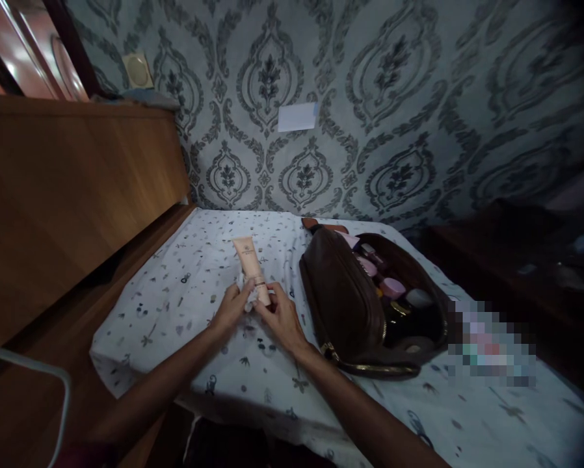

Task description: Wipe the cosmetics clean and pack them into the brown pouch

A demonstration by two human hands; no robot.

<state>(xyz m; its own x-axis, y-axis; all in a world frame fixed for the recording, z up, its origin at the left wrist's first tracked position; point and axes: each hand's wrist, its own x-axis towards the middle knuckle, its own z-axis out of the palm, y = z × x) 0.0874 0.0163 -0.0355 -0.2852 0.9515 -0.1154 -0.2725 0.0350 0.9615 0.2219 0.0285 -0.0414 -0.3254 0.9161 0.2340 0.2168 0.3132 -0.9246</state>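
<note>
A peach-coloured squeeze tube [250, 257] with small dark print is held above the patterned sheet, its flat end pointing away from me and its cap end towards me. My left hand [232, 305] pinches a crumpled white tissue [250, 300] against the tube's left side. My right hand [283, 318] is closed on the tube's lower end, thumb and fingers around the cap. Right of my hands stands a brown bag [341, 292], unzipped, with pink, white and dark containers [392, 288] inside. The fingertips partly hide the cap.
The white printed sheet [175, 292] covers the surface under the tube and bag. A wooden cabinet [77, 195] borders it on the left, patterned wallpaper [306, 175] behind. A blurred-out item [491, 348] lies right of the bag. A pale curved bar [65, 390] is at lower left.
</note>
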